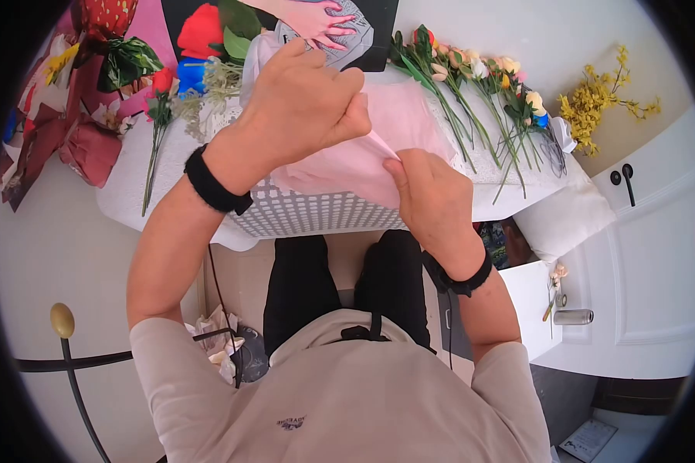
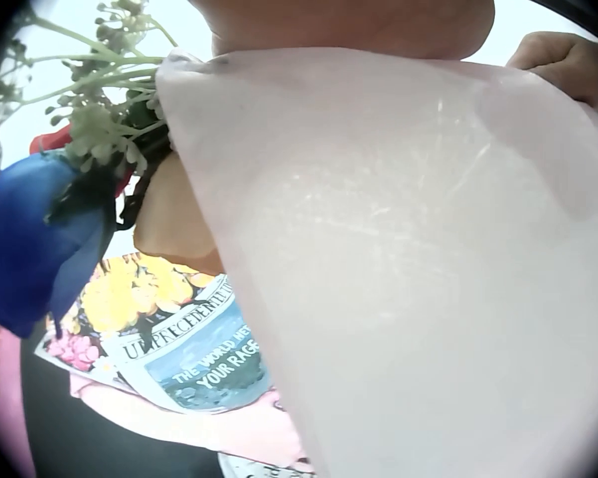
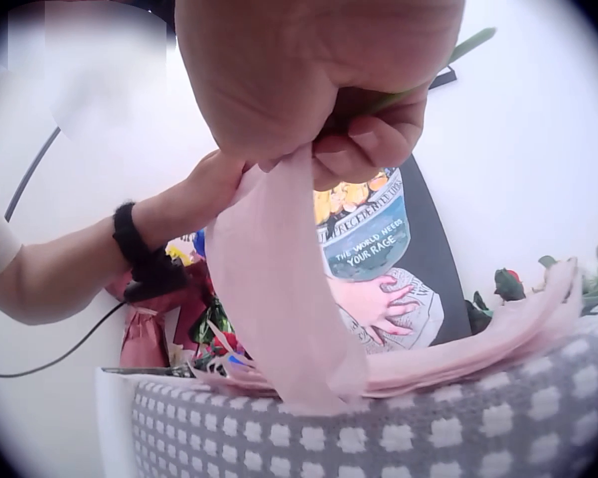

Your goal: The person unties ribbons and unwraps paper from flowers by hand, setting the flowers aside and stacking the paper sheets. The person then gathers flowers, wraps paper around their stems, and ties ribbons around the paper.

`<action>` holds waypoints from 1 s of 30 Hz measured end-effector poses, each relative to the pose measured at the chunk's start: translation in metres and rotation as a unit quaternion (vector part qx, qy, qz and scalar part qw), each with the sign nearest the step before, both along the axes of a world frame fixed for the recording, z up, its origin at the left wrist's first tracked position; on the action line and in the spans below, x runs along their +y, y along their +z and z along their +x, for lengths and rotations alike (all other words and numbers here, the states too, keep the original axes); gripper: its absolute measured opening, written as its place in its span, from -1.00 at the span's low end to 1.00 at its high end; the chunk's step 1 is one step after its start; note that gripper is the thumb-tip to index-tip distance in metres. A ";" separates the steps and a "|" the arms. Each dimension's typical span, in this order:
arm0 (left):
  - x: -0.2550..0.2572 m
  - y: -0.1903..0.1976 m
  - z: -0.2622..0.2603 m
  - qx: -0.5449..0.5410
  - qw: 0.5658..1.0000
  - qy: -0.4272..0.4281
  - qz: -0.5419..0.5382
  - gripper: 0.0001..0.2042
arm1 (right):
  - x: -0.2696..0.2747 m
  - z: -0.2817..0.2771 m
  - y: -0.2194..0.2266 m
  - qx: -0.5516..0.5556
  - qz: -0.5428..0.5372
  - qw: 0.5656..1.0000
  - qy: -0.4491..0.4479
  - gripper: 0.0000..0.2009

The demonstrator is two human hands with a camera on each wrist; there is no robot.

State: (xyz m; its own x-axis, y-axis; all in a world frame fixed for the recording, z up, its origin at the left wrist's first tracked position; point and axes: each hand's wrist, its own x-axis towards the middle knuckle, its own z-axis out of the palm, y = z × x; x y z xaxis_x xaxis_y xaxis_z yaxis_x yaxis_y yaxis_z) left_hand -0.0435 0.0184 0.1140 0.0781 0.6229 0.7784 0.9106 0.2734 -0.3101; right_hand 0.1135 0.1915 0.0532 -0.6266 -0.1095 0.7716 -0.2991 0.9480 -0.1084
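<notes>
A sheet of pale pink wrapping paper (image 1: 363, 150) lies over a grey dotted mat (image 1: 309, 212) on the white table. My left hand (image 1: 305, 96) grips its far part, fingers curled over the paper. My right hand (image 1: 425, 189) pinches the paper's near edge (image 3: 279, 299) between thumb and fingers and lifts it. In the left wrist view the pink sheet (image 2: 419, 259) fills the frame, with a blue flower (image 2: 30, 239) and green-white sprigs (image 2: 100, 119) beside it. A stack of more pink sheets (image 3: 458, 363) lies on the mat.
Artificial flowers on long stems (image 1: 479, 100) lie to the right on the table, a yellow sprig (image 1: 594, 104) beyond them. A red rose stem (image 1: 156, 131) and red wrapped bundles (image 1: 85, 147) are at the left. A printed poster (image 1: 324, 31) stands behind. White cabinet (image 1: 641, 262) at right.
</notes>
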 end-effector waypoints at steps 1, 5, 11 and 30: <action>-0.001 0.000 -0.001 0.008 1.000 0.010 0.001 -0.76 | 0.003 0.001 -0.003 -0.018 0.012 1.000 0.001 -0.85; 0.001 -0.010 -0.005 0.008 1.000 0.009 -0.013 -0.75 | 0.011 0.002 -0.013 -0.049 0.010 0.999 0.004 -0.87; -0.001 -0.025 -0.011 0.027 0.997 0.053 -0.038 -0.81 | 0.014 0.010 -0.001 -0.045 -0.112 0.992 0.045 -0.70; 0.022 -0.027 0.016 0.072 0.997 -0.021 0.001 -0.76 | -0.005 -0.001 -0.014 -0.160 -0.322 0.929 0.087 -0.92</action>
